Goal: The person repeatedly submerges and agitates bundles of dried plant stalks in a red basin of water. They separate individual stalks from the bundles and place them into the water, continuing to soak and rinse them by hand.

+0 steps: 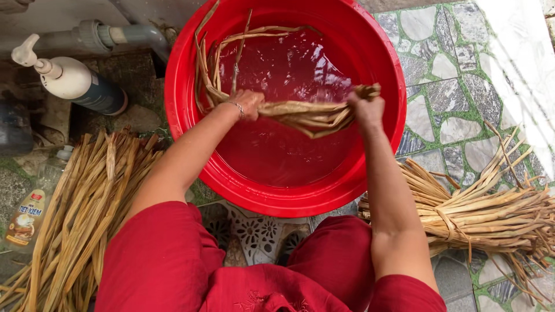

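Over the patterned stone floor (462, 75) sat a big red basin (185, 110), round and filled with water, and the person crouched at its near rim in red clothing with both bare arms reaching into it. To the person's left lay a broad loose heap of dried stalks (81, 214), spread flat on the ground just beside the basin. To the right lay a tied bundle of stalks (480, 216), bound round its middle and fanning out at both ends, also close to the basin but apart from it. Above the water, between the two hands, stretched a wet bunch of stalks (306, 115), darker than the dry ones and sagging a little in the middle. The left hand (250, 104), with a thin bracelet at the wrist, was closed round one end of that bunch, and its fingers were wrapped fully about the stalks, so the bunch ran out from the fist toward the other side. The right hand (365, 107) was clenched on the opposite end, with short stalk tips poking out just past the knuckles. A few loose strands (231, 52) curled along the far side of the basin, partly in the water. At the upper left a pump bottle (75, 81) lay tilted by a grey pipe (121, 36), and a smaller clear bottle (32, 214) lay near the loose heap.
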